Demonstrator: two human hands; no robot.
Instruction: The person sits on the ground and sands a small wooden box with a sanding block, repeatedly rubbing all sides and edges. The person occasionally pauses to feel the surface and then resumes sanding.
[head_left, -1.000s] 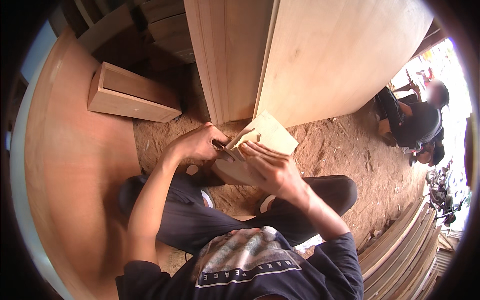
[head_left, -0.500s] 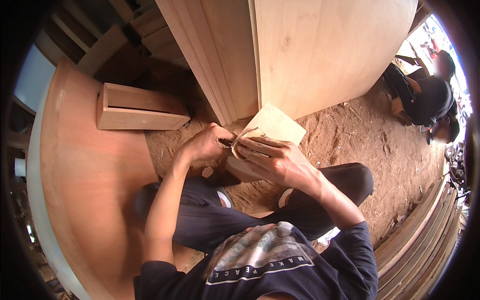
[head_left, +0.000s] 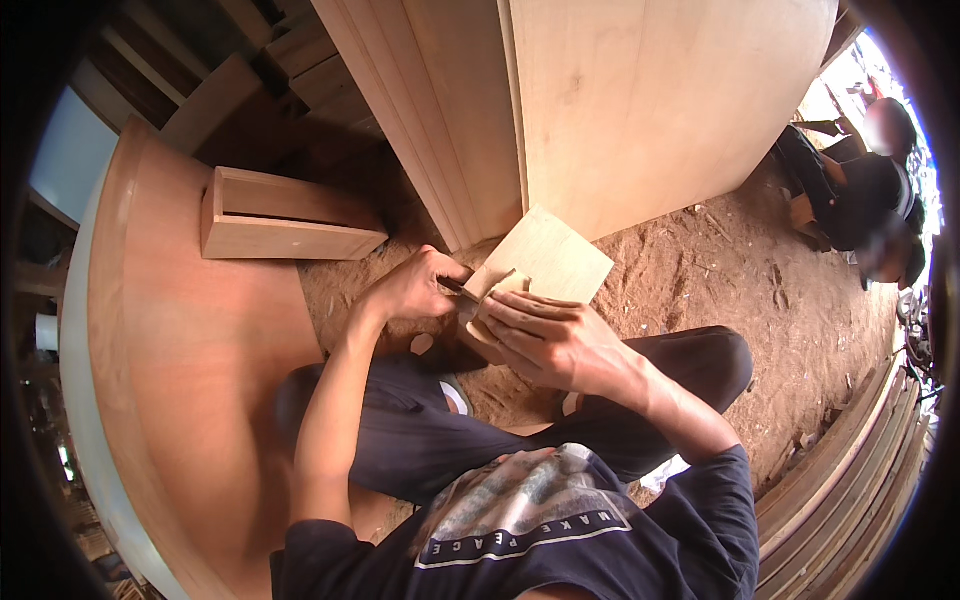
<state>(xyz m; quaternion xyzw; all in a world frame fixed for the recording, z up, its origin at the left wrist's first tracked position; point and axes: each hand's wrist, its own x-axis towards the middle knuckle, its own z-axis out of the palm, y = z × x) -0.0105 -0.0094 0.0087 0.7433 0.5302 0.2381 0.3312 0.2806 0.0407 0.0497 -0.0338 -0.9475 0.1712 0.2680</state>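
Nearest is the wearer's torso in a dark printed shirt (head_left: pixel 520 510). Beyond it, the dark trousers (head_left: pixel 400 440) cover legs bent outward, with the knees well apart and parts of the pale footwear (head_left: pixel 455 398) showing between them.

In front of the legs, the right hand (head_left: pixel 560 345) reaches in from the lower right. Its grip is closed, the fingers lying side by side and pressing a folded tan sheet (head_left: pixel 508 284) against a pale wooden piece (head_left: pixel 545 250); the thumb is hidden. The left hand (head_left: pixel 415 285) is curled at the left edge of the same piece, its grip pinching that edge, partly in shadow. The wooden piece thus lies between the two hands, tilted, with one flat face turned upward and a corner pointing away from the wearer. Its underside is hidden.

Around the hands spreads loose brown ground (head_left: pixel 680 290). To the left stands a broad reddish-brown panel (head_left: pixel 200 360), its edge bowed by the lens; near its far end lies a long wooden box (head_left: pixel 295 240) with a recessed upper side. To the right, long planks (head_left: pixel 850 490) are stacked. Straight ahead rises a large pale wooden panel (head_left: pixel 670 110). Farthest, at upper right, a person in dark clothing (head_left: pixel 865 195) sits low.
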